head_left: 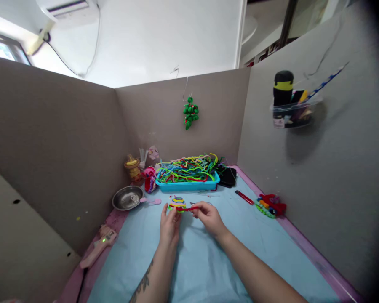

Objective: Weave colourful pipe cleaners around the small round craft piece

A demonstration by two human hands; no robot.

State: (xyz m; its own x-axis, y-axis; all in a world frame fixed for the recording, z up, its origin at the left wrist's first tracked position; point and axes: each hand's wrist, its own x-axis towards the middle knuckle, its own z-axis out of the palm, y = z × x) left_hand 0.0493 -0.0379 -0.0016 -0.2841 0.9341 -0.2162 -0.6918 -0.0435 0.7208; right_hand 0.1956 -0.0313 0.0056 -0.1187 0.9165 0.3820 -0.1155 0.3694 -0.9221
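Observation:
Between the thumb and fingers of my left hand [169,225] is a small rounded piece [178,203] with yellow, blue, white and green stripes, made of coiled fuzzy stems. A red pipe cleaner [189,208] runs along its lower edge and stretches out to the right. My right hand [210,216] pinches the far end of that red stem. Both hands are just above the blue cloth [240,252]. Part of a thin metal tool, too small to name, shows behind my right fingers.
Behind the hands stands a blue tray [188,186] heaped with coloured pipe cleaners. To the left are a metal bowl [120,201], a pink clip-like piece [154,201] and a pink glue gun [97,249]. A red pen [244,197] and a colourful fuzzy figure [270,205] lie at right.

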